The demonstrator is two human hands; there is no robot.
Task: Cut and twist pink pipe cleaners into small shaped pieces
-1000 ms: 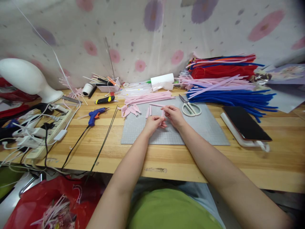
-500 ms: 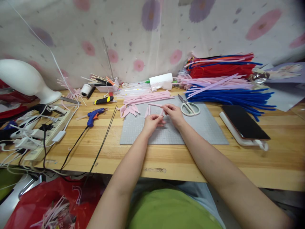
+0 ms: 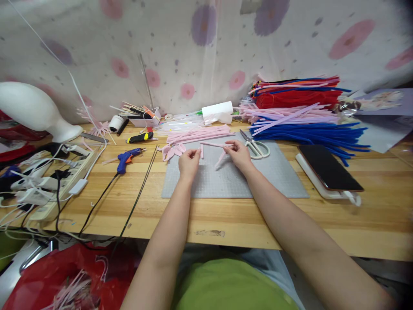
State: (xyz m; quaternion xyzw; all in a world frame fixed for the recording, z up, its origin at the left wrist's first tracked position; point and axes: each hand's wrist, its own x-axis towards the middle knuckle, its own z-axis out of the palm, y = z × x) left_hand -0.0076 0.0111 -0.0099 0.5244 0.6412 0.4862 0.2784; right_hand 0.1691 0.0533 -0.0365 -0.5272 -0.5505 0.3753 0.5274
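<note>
My right hand (image 3: pixel 239 155) is closed around a pink pipe cleaner; a short pale pink length (image 3: pixel 220 160) slants down and left from its fingers. Another thin pink stem (image 3: pixel 213 144) runs leftward from the same fingertips, and I cannot tell whether it is gripped or lies behind. On the left of the grey cutting mat (image 3: pixel 206 185), my left hand (image 3: pixel 189 165) has its fingertips pinched together. Whatever is between them is hidden. Just beside those fingertips is a short pink piece (image 3: pixel 202 151). Pink petal shapes (image 3: pixel 172 151) lie behind the left hand.
Scissors (image 3: pixel 256 148) lie right of my right hand. A pink pipe cleaner bundle (image 3: pixel 200 134) is behind the mat, with blue stems (image 3: pixel 309 133) at right. A phone (image 3: pixel 329 165) rests at right. Leftward are a glue gun (image 3: pixel 127 160), a cutter (image 3: pixel 140 137) and power strips (image 3: pixel 61 185).
My hands have moved apart. The left hand went left to the short pink pieces, while the right hand kept the pink pipe cleaner, which now shows more fully.
</note>
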